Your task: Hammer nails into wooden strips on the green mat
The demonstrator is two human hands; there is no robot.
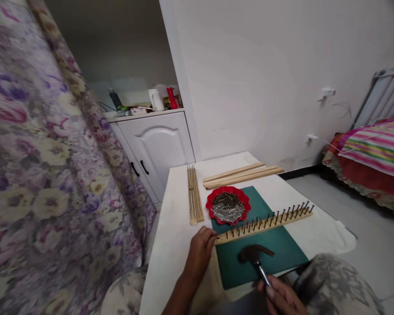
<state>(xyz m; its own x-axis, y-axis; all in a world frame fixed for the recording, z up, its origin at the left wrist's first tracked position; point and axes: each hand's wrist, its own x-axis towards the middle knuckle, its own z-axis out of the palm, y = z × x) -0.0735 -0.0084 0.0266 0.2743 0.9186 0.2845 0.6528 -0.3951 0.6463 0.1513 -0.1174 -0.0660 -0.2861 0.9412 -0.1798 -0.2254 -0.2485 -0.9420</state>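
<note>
Rests the outstretched left hand (202, 243) on the strip (265, 228), cannot tell whether pinching, and clasps the hammer (258, 263) in the right hand (280, 295), with its head beyond the grip.

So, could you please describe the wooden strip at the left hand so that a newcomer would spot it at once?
On the white table lies a green mat, and a wooden strip crosses it, one end at the person's left hand. It is the only strip lying across the mat, with a row of dark nails standing up along it.
</note>
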